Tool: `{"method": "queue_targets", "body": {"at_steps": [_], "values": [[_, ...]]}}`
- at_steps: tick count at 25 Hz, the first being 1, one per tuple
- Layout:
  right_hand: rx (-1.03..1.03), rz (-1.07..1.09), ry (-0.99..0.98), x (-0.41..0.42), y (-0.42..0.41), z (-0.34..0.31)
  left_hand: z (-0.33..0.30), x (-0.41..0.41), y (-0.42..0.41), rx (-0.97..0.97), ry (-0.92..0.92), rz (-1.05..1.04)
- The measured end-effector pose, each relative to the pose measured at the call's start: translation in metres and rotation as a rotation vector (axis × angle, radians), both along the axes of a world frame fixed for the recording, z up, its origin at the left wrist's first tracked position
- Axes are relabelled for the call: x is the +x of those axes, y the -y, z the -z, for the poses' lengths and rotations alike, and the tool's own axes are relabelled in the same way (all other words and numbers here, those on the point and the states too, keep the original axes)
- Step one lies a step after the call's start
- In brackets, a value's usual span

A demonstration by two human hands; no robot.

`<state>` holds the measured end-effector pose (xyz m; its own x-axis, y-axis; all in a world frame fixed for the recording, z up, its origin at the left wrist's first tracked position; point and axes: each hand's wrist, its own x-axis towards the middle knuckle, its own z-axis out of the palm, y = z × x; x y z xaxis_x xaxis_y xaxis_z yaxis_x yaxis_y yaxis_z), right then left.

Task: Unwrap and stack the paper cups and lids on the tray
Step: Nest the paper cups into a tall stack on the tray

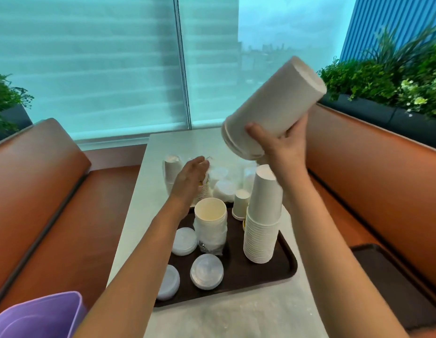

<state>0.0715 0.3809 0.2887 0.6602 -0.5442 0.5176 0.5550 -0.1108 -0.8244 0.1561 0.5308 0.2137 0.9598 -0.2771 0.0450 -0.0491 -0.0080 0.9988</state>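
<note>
A white bench runs between two brown padded seats, and a dark brown tray lies across it. Another dark tray sits on the right seat, and a purple bin shows at the lower left.

On the tray's right side stands a tall stack of white paper cups, upside down, bases up. Held in the air above it is a second nested stack of cups, tilted with its base toward the upper right. The right hand grips this raised stack near its rim end, thumb and fingers curled round it.

At the tray's middle stands an upright sleeve of cups, mouth up, with clear wrapping bunched round its lower part. A small white cup stands inverted at the tray's far edge. Three piles of flat white lids lie on the tray's near-left part.

Beyond the tray, more wrapped cups and lids crowd the far bench. The left hand reaches over them, fingers loosely extended; it is blurred, and whether it touches anything cannot be told.
</note>
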Motion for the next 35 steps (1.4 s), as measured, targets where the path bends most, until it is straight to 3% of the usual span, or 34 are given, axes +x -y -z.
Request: {"method": "queue_targets", "body": {"at_steps": [3, 5, 8, 14, 18, 21, 23, 24, 26, 28, 31, 35], "values": [[-0.357, 0.145, -0.179, -0.012, 0.027, -0.004, 0.033, 0.013, -0.002, 0.44, 0.106, -0.071], [-0.436, 0.151, -0.312, -0.012, 0.039, 0.012, 0.058, 0.019, -0.003, 0.67, 0.134, -0.036], [-0.442, 0.146, -0.413, -0.002, 0.049, 0.05, 0.083, 0.024, -0.001, 0.826, 0.182, -0.006], [-0.32, 0.067, -0.583, 0.008, 0.055, 0.125, 0.1, 0.029, 0.004, 0.813, 0.215, 0.027], [-0.222, 0.112, -0.528, 0.005, 0.046, 0.156, 0.115, 0.027, 0.004, 0.731, 0.14, 0.026], [-0.404, 0.399, -0.471, 0.007, 0.041, 0.157, 0.124, 0.028, 0.002, 0.683, 0.056, 0.025], [-0.645, 0.711, -0.205, 0.004, 0.033, 0.155, 0.13, 0.027, -0.001, 0.643, 0.031, 0.03], [-0.754, 0.761, -0.057, 0.004, 0.026, 0.154, 0.134, 0.027, -0.002, 0.614, 0.024, 0.033], [-0.925, 0.596, 0.094, 0.003, 0.0, 0.158, 0.139, 0.024, -0.003, 0.549, 0.004, 0.031], [-0.913, 0.232, 0.003, 0.008, -0.027, 0.172, 0.145, 0.022, -0.002, 0.529, -0.017, -0.001], [-0.596, -0.095, -0.408, 0.02, -0.052, 0.198, 0.148, 0.016, 0.001, 0.556, -0.034, -0.016], [-0.186, -0.205, -0.725, 0.047, -0.05, 0.232, 0.158, 0.013, -0.003, 0.685, -0.05, 0.061]]}}
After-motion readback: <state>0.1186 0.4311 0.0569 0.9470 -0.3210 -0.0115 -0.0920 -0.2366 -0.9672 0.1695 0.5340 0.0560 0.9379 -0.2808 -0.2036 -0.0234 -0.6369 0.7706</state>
